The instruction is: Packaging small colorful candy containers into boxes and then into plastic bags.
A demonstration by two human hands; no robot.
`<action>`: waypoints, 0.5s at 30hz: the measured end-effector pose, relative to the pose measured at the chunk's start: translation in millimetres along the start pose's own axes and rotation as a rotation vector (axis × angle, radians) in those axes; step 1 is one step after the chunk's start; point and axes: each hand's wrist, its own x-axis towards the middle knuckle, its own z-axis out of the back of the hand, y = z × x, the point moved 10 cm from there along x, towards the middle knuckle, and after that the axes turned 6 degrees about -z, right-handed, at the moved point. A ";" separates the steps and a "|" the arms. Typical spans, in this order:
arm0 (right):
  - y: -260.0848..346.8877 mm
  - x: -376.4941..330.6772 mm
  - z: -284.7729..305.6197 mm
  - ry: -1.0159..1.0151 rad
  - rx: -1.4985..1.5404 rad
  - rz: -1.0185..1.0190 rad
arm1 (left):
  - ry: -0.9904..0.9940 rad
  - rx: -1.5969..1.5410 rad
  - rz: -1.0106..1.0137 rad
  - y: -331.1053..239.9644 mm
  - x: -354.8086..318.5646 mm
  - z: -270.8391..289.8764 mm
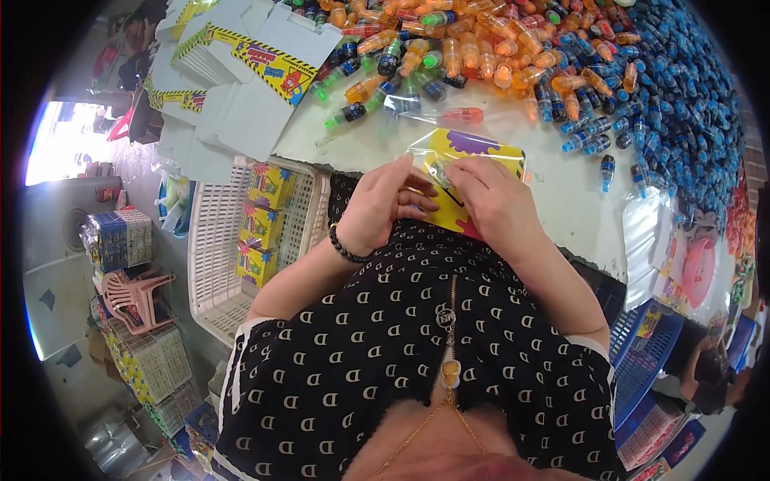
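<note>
At the table's near edge, in front of my body, lies a yellow box [508, 158] with purple and pink splash shapes. Clear plastic film [423, 144] stands up loosely around its left side and top. My right hand [495, 196] rests over the box, fingers pinched on a crumpled bit of the film. On the left, my left hand [387, 202] has its fingers curled against the film's edge; their tips are partly hidden. Beyond the box a small orange-red bottle [463, 115] lies on its side.
Piles of small orange bottles [481, 56] and blue bottles [674, 104] cover the table's far and right sides. Flat white-and-yellow cartons [241, 100] are stacked at the left. Below them stands a white plastic basket [215, 240] holding yellow boxes [261, 224]. Clear bags [644, 240] hang at the right edge.
</note>
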 end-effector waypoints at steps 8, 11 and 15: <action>0.1 -3.4 -11.7 0.149 -0.099 -0.019 | -0.042 0.210 -0.066 7.7 1.1 10.6; 3.7 -6.9 -13.3 0.245 0.039 -0.022 | -0.064 0.185 -0.132 5.8 2.7 19.3; -21.2 10.3 46.9 -0.133 -0.021 0.004 | -0.059 0.178 -0.138 -1.4 0.7 30.3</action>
